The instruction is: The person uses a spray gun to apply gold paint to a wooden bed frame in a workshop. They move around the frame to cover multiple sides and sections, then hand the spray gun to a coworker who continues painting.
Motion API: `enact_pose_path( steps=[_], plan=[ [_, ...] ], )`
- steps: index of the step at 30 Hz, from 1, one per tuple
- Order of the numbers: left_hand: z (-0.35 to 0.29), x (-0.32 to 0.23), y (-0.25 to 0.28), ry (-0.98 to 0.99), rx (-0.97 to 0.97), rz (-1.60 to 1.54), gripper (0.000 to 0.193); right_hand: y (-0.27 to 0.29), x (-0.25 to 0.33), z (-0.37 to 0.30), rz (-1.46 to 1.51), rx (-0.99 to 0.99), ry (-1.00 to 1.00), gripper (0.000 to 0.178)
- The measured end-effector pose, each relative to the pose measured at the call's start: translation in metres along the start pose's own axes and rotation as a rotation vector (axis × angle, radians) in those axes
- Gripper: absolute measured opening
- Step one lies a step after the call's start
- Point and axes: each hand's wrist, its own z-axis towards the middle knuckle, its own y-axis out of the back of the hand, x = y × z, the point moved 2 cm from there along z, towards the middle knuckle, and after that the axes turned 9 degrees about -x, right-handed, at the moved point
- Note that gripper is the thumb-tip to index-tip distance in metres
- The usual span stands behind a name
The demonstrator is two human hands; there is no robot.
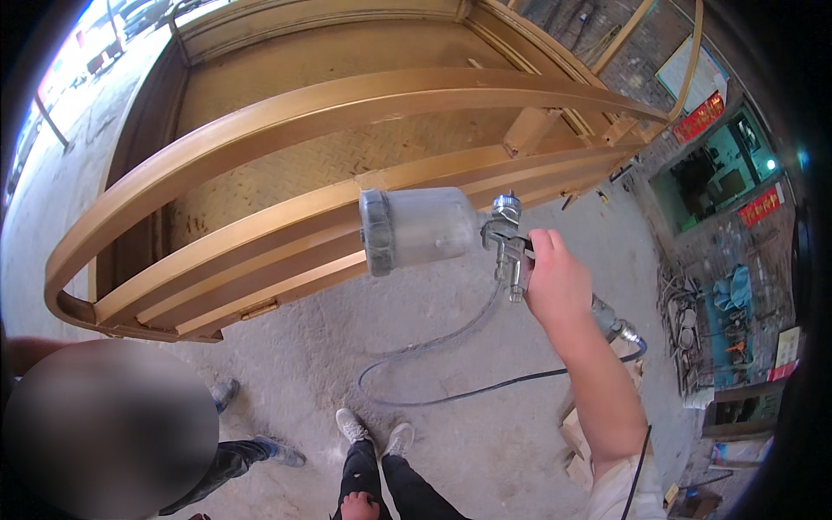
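My right hand (557,277) is closed around the handle of a metal paint spray gun (507,234), held out ahead of me. A cloudy plastic paint cup (429,227) with a dark ribbed cap lies on its side, joined to the gun and pointing left. From the fitting below my hand a dark air hose (485,404) loops down over the floor. Just beyond the cup stands a gold-painted metal frame (347,97) with a curved rail and a patterned floor plate. Low by my legs, my left hand (359,506) has curled fingers; whether anything is in them is hidden.
Another person (234,472) stands close on my left, mostly blurred. Cardboard pieces (576,442) lie on the concrete floor (303,364) beneath my right arm. At the right, scrap metal and tools (680,325) crowd the wall beside a window (719,169).
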Motion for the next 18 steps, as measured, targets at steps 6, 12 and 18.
enact_pose_path(
  steps=[6, 12, 18],
  plan=[
    [0.001, 0.002, 0.002, 0.016, 0.012, -0.003, 0.03, 0.051, 0.014, 0.002, -0.002, -0.102, 0.008, 0.028],
    [0.001, 0.006, -0.006, 0.006, 0.021, 0.04, 0.032, 0.043, 0.013, -0.019, 0.056, -0.013, -0.016, 0.029],
    [-0.001, 0.006, -0.006, 0.029, 0.054, 0.026, 0.034, 0.006, 0.005, -0.035, 0.076, 0.076, -0.061, 0.035]
  ],
)
